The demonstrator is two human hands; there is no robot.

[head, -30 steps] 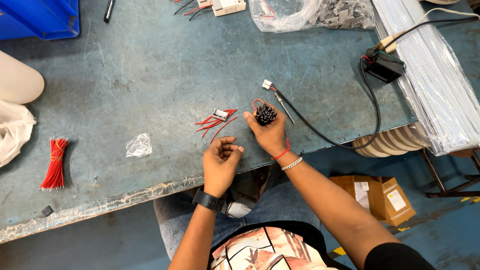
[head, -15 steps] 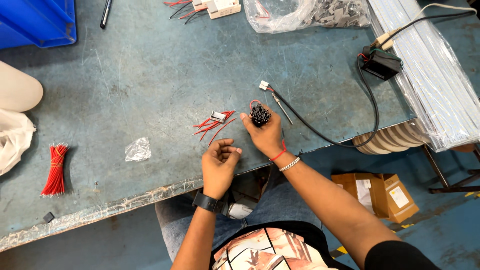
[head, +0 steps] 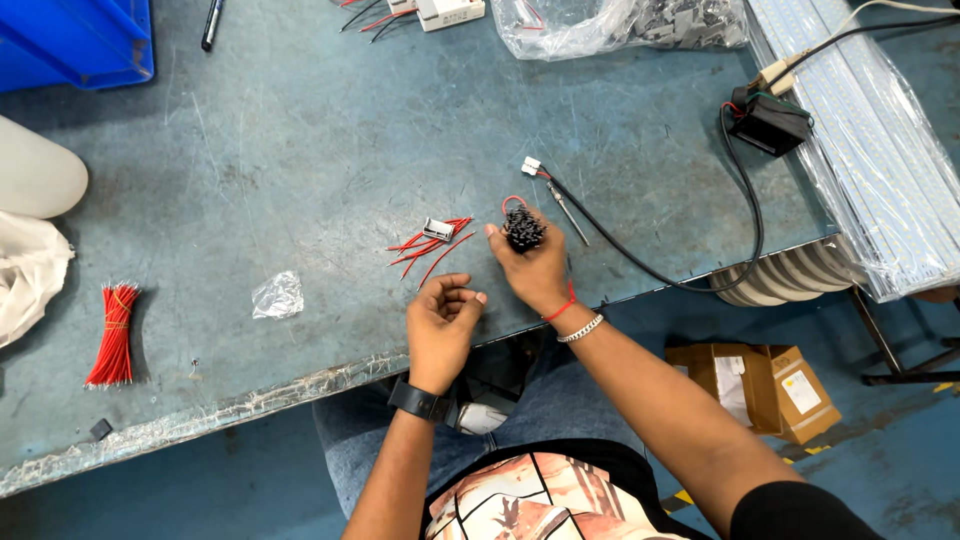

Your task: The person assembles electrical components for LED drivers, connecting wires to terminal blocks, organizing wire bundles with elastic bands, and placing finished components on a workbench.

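Black bundle of small parts (head: pixel 523 229) sits gripped in my right hand (head: pixel 535 268); my left hand (head: pixel 440 322) is curled closed over the desk (head: pixel 300 150).

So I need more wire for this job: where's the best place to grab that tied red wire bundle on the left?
Grip the red wire bundle at its middle, from above, across its width: it lies flat and nearly upright in view, with bare table on both sides.
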